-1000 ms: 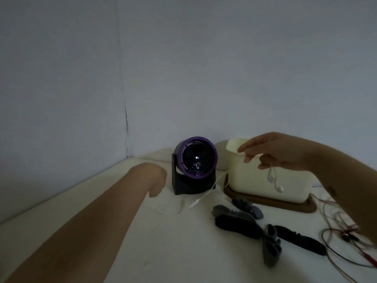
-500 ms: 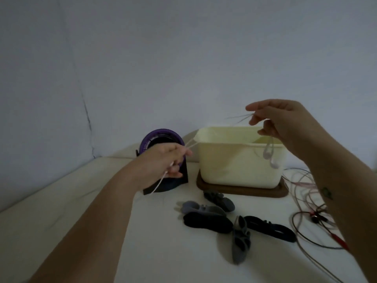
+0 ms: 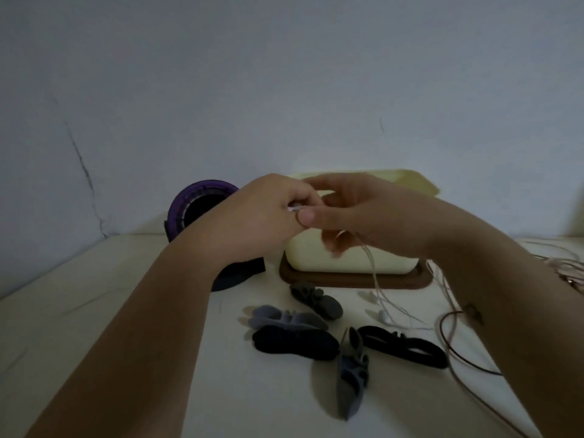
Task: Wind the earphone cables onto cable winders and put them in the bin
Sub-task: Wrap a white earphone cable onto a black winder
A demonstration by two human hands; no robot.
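Observation:
My left hand [image 3: 262, 213] and my right hand [image 3: 363, 216] meet in front of the cream bin [image 3: 354, 260]. Both pinch the white earphone cable [image 3: 373, 267] at about the same spot, near its plug end. The cable hangs down from my right hand to the table, where the white earbuds [image 3: 384, 316] lie. Several dark and grey cable winders [image 3: 297, 339] lie on the table below my hands, none of them touched.
The bin stands on a brown wooden tray [image 3: 354, 281]. A purple and black round device [image 3: 202, 213] stands left of it, partly behind my left arm. A tangle of pink and red cables [image 3: 458, 336] lies at the right. Walls close off the back and left.
My hands were apart with the cable stretched between them; they have come together in front of the bin. The earbuds have dropped from mid-air onto the table.

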